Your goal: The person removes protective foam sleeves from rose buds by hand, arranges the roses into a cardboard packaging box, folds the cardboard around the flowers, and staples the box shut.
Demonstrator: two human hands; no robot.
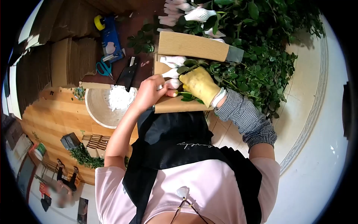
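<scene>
My bare left hand (151,91) has its fingers closed around the white netted flower head (173,83) at the near side of the cardboard (182,106). My right hand (200,85), in a yellow glove, is closed around green stems just behind the flower heads; its fingertips are partly hidden. Other white-netted heads (175,60) lie beside it in a row. A folded corrugated cardboard strip (194,46) lies across the flowers farther up. Leafy stems (242,74) spread out to the right.
A white bowl (97,108) with white netting stands left, below scissors (104,69), a black tool (128,74) and a blue tape dispenser (112,37). Cardboard stacks (67,59) fill the upper left. Another person (65,188) sits at the lower left.
</scene>
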